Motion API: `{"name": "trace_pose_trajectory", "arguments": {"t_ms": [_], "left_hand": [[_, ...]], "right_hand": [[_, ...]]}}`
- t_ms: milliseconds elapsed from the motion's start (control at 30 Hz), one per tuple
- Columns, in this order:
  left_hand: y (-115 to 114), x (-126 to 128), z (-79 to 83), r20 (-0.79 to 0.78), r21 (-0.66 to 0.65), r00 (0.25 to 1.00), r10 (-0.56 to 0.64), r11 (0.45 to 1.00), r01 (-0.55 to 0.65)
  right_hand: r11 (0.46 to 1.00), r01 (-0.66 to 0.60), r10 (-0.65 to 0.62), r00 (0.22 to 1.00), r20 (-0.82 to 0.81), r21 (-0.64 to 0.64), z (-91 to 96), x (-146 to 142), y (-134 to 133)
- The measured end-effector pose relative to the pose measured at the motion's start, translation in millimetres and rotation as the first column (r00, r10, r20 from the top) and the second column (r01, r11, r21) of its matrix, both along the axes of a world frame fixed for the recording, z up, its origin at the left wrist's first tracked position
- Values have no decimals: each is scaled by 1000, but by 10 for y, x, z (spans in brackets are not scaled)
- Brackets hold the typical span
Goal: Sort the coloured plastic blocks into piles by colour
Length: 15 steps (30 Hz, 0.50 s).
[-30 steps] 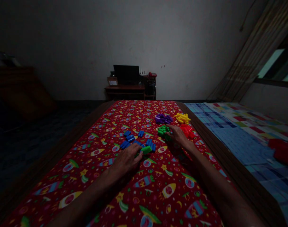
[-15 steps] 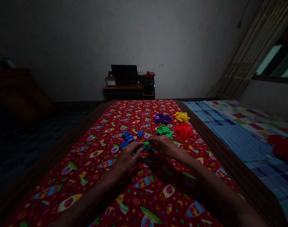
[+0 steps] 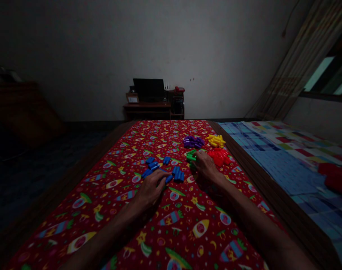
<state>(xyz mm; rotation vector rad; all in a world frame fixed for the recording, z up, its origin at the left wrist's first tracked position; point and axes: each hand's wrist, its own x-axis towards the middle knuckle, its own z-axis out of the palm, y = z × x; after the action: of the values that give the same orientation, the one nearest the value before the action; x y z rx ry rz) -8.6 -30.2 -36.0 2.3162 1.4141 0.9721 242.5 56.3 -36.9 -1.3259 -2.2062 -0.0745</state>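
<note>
Green blocks (image 3: 190, 157) are met at ten o'clock by the nearer right hand (image 3: 206, 166), fingers bent; a blue block (image 3: 169, 179) is touched at two o'clock by the left hand (image 3: 152, 186). Neither grip can be told.

Red cloth (image 3: 171, 204), multicoloured rocket-and-star print.
Rounded glossy blue pieces (image 3: 178, 174), green pieces (image 3: 191, 158), purple pieces (image 3: 192, 142), yellow pieces (image 3: 216, 141), red pieces (image 3: 220, 157); each plain.

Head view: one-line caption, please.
Right hand at the green pieces, left hand at the blue pieces, above rocket-print cloth.
</note>
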Motion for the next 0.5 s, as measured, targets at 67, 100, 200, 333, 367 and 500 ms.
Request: {"name": "trace_pose_trajectory", "arguments": {"t_ms": [67,100,200,333,367,500], "left_hand": [[24,-49,21,-26,17,1000,14,1000,-14],[48,-91,28,-44,33,999,31,999,-30],[178,-298,0,-102,110,989,111,989,-99],[482,-695,-203,-105,204,958,267,949,-242],[577,-786,-268,-99,190,946,310,939,-287],[1014,-944,-434,-80,-59,960,269,960,-274]], "right_hand": [[997,-72,71,995,-70,-17,52,-49,-29],[993,-114,110,989,-101,-31,77,-86,-68],[970,-232,222,966,-130,-69,91,-255,-287],[973,-231,229,971,-63,-24,-124,-538,-592],[977,-213,211,976,-60,-26,-210,-599,-620],[967,-195,177,977,-122,-166,-516,-762,-519]]}}
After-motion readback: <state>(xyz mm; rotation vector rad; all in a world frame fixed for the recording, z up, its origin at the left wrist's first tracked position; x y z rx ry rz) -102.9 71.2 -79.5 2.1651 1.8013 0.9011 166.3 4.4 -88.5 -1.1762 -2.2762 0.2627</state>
